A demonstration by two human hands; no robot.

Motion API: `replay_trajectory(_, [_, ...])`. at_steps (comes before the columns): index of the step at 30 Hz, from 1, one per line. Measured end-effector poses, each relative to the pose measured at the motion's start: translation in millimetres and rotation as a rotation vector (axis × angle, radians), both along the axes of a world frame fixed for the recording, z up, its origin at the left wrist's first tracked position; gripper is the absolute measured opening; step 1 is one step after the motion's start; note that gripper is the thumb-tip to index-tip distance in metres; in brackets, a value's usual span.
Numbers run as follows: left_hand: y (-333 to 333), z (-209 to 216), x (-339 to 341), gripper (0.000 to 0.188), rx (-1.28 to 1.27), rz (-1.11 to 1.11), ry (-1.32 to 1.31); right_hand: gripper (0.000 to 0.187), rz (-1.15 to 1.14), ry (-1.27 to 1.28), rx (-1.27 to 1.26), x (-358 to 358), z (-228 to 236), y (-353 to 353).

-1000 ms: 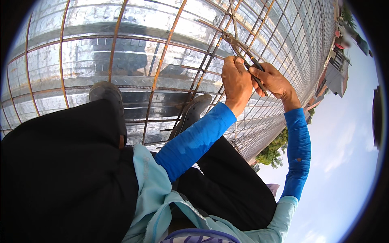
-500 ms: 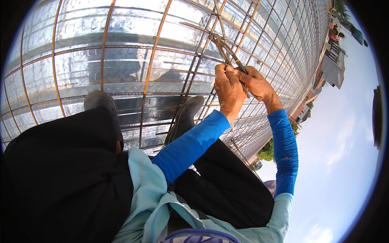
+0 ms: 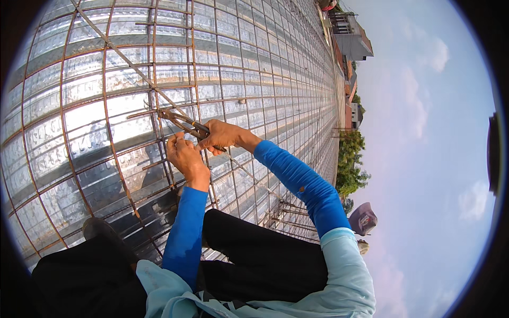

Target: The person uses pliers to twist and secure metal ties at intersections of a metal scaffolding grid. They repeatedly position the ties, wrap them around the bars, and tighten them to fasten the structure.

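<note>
From my end, the main risk is the pincers [image 3: 183, 123] skidding off the mesh [image 3: 106, 45] at their nose: a skewed twist could jolt the handles into the left hand [image 3: 187, 159] and nip its fingers. A slack grip could drop them onto the metal sheet [image 3: 90, 114] beneath. The right hand [image 3: 221, 135] is closed around the pincers' handles. The left, close beside the pincers, has fingers tightly curled; I can't tell whether they pinch anything.
</note>
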State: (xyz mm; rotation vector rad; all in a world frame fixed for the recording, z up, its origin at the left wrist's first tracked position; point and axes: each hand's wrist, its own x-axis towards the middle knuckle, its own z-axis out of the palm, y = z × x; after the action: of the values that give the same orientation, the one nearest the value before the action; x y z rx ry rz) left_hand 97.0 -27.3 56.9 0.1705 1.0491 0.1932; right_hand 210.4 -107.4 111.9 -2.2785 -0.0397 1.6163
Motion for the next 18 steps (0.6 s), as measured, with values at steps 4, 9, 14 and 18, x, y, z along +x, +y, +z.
replay_trajectory(4, [0.3, -16.5, 0.9, 0.017, 0.046, 0.010, 0.023, 0.036, 0.199, -0.145, -0.009, -1.9, -6.0, 3.2])
replay_trajectory(9, [3.9, -5.0, -2.6, 0.015, -0.016, 0.033, 0.013, 0.054, 0.563, -0.751, 0.094, -21.6, -11.1, -5.9])
replay_trajectory(14, [6.0, -2.0, -6.1, 0.014, -0.022, 0.006, 0.010, 0.052, 0.884, -0.834, 0.036, -35.5, 3.3, 1.0])
replay_trajectory(18, [-3.8, -16.2, -8.8, 0.018, -0.107, 0.018, -0.067, 0.057, 1.138, -1.057, -0.255, -53.4, -7.7, 1.3])
